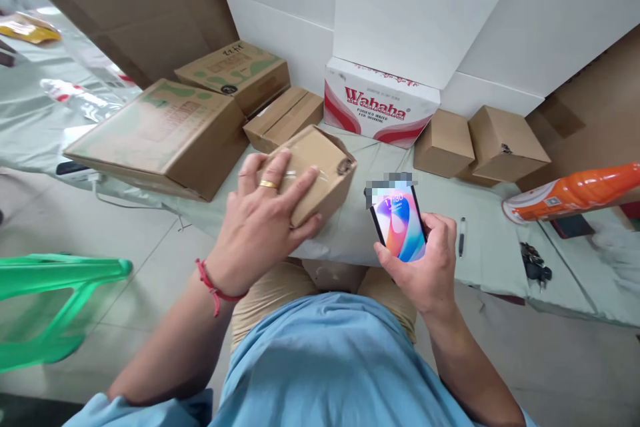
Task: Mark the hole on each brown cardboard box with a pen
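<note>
My left hand (pixel 265 207) is laid over a small brown cardboard box (pixel 323 153), its fingers across the top and its thumb along the near right side. The box looks tilted; whether its underside touches the table is hidden. A dark round mark shows near one corner. In my right hand (pixel 433 263) is a smartphone (pixel 400 220), gripped by its lower part between thumb and fingers. Its lit screen faces up and reads 17:30 over a colourful wallpaper; the top is blurred out by pixels.
Behind stands a white and red Wahaba water carton (pixel 380 103). Larger printed boxes (pixel 200 147) and a flat brown box (pixel 285 117) lie left, two plain boxes (pixel 445 140) right. An orange bottle (pixel 575 190), a pen (pixel 461 237) and keys (pixel 536 265) are rightward. A green stool (pixel 65 273) stands left.
</note>
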Motion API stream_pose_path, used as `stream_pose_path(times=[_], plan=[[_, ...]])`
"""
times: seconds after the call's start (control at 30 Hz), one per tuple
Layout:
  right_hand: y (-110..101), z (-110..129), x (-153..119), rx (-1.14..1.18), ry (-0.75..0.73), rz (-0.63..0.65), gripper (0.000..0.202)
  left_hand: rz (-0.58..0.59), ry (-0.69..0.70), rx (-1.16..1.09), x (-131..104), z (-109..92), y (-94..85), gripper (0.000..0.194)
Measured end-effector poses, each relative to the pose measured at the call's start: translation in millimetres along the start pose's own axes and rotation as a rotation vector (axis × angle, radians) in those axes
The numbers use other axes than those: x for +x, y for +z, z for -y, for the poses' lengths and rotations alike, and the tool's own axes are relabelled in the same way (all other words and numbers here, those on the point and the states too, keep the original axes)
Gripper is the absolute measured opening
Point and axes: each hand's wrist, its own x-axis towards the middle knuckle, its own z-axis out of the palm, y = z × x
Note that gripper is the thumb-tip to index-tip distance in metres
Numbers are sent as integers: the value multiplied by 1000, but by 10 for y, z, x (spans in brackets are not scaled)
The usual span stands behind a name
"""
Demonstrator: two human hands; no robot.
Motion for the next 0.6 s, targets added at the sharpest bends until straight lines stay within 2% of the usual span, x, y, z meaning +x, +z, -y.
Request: stream_pose_path(times=[0.1,0.23,0.3,0.43,0.53,0.6], plan=[[98,-292,-25,-63,125,66,68,-69,-80,-69,-95,171,-36,59],[285,-715,-84,-139,273,168,74,-62,-108,-129,-266,237,-82,61],[390,-908,-100,-198,307,189,78,-85,-123,-124,-341,239,-74,63],[547,-1204,-92,-357,354,273,81,-211,-165,-158,-491,341,-26,75],[575,-1349,-88,-460,380,378,82,-252,-285,-177,-663,512,-27,85],[564,-1424,-95,-505,377,446,81,-261,-442,-192,-817,620,-37,99]])
